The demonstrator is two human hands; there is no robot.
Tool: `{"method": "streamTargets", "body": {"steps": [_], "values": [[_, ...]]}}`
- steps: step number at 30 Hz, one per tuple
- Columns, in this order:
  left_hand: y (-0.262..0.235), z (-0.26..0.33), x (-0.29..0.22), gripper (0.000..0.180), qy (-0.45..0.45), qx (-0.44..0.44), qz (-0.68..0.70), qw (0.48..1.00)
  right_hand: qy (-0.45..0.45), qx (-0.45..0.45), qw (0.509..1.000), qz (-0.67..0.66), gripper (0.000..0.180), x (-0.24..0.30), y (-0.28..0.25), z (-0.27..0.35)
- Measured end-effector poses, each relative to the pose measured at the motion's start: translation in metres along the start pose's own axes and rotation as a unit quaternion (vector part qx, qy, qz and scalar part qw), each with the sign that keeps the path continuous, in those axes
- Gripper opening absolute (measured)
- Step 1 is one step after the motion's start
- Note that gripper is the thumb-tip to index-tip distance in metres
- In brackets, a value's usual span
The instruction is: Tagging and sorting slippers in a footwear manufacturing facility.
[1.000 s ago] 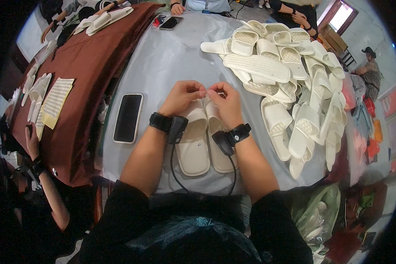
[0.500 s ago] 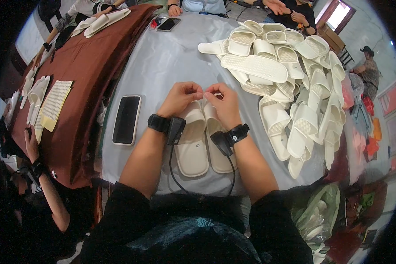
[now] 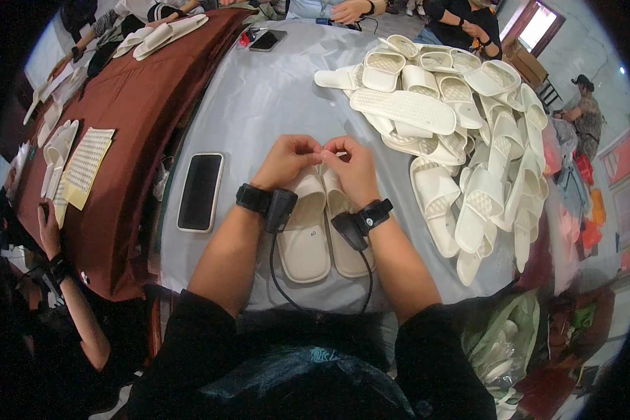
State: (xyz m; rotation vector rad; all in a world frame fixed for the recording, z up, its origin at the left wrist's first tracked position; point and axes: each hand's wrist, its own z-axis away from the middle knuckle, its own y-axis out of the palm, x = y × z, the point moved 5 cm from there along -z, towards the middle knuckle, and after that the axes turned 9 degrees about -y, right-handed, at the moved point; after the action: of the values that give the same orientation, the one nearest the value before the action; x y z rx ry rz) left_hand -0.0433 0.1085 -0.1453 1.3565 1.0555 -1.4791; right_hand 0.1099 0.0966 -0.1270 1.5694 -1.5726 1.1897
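Note:
A pair of cream slide slippers lies side by side in front of me, the left slipper [image 3: 305, 248] and the right slipper [image 3: 345, 260] with their heels toward me. My left hand [image 3: 285, 161] and my right hand [image 3: 351, 168] meet above the far ends of the pair, fingertips pinched together and touching. Whatever is between those fingertips, if anything, is too small to make out. The wrists and hands partly cover the slippers' straps. Both wrists wear black straps with small dark boxes and cables.
A phone [image 3: 201, 192] lies left of my forearm on the grey cloth [image 3: 259, 91]. To the right is a big heap of cream slippers [image 3: 462, 126]. A brown-covered table [image 3: 133, 140] on the left holds slippers and a yellow sticker sheet [image 3: 89, 168]. Co-workers' hands show around the tables.
My hands stay pinched together, shifted very slightly toward me. Across the table, a co-worker's hand has come in at the top edge. Hands at the top right have drawn together.

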Motion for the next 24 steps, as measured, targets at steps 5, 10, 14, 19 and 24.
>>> {"method": "streamTargets", "body": {"steps": [5,10,14,19,24], "values": [[-0.001,-0.005,0.005,0.007,0.003,-0.005,0.013,1.0,0.003,-0.006,1.0,-0.009,0.016,-0.002,0.0,-0.002],[-0.004,-0.004,0.001,0.007,0.006,-0.025,0.009,1.0,0.009,-0.022,0.999,-0.046,0.015,0.001,0.0,-0.001],[-0.001,-0.005,-0.002,0.007,0.013,-0.033,0.035,0.999,0.0,-0.036,0.999,-0.025,0.014,0.003,-0.004,0.0],[-0.006,0.002,-0.004,0.009,0.01,-0.034,0.03,0.999,0.013,-0.033,0.998,-0.045,0.012,0.003,0.002,0.003],[-0.003,0.003,-0.008,0.009,0.004,-0.035,0.043,0.998,0.01,-0.048,0.998,-0.043,0.012,0.004,-0.002,0.004]]}}
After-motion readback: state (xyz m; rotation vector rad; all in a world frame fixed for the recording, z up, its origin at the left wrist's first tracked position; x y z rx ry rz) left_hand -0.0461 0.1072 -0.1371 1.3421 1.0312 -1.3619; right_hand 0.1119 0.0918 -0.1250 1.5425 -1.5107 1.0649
